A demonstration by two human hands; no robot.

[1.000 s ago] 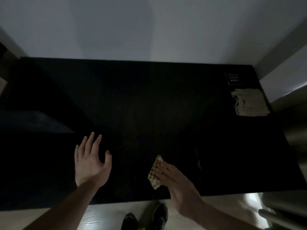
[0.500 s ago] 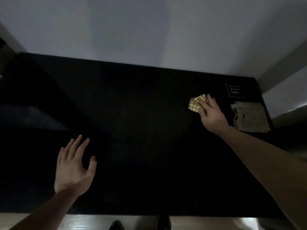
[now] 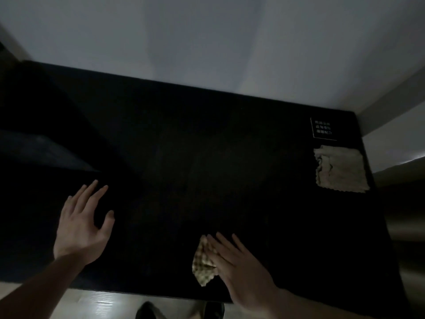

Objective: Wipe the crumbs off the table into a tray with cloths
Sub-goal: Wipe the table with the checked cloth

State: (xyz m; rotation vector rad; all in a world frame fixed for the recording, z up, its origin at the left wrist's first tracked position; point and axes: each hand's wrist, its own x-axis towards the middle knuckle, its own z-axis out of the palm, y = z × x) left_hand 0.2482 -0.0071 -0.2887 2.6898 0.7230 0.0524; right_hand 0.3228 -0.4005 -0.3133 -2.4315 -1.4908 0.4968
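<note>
Checked cloth [image 3: 203, 263] under flat right hand [image 3: 239, 265]; beige cloths [image 3: 342, 169] well apart.

The table [image 3: 207, 157] under my hands was black and matt. The checked cloth [image 3: 202, 263] looked like woven fabric, waffle-textured. The beige cloths [image 3: 340, 169] at the far right were soft fabric with pinked edges. The floor [image 3: 96, 302] shone glossy.

The right hand [image 3: 239, 270] has swept the checked cloth [image 3: 203, 263] back from beside the folded cloth [image 3: 340, 169] to the desk's [image 3: 184, 157] near edge.
</note>
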